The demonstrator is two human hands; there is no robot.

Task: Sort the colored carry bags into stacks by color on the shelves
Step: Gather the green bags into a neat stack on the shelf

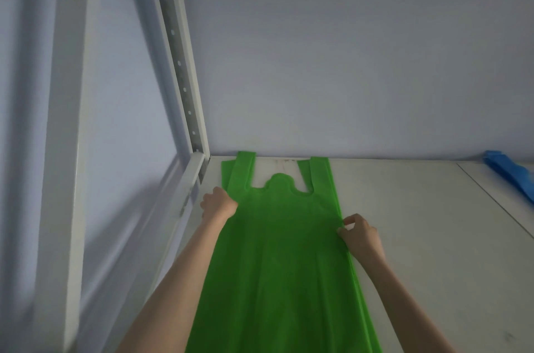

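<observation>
The left hand is curling closed on the left edge of the green bag, while the right hand is pinching the right edge between thumb and fingers — one hand on each long side, the bag lying between them. The bag is resting flat on the white shelf, its long axis running away from the person, handles reaching the back wall beside the shelf's corner post. A blue bag stack is sitting well to the green bag's right — likely a squaring-up comes next.
</observation>
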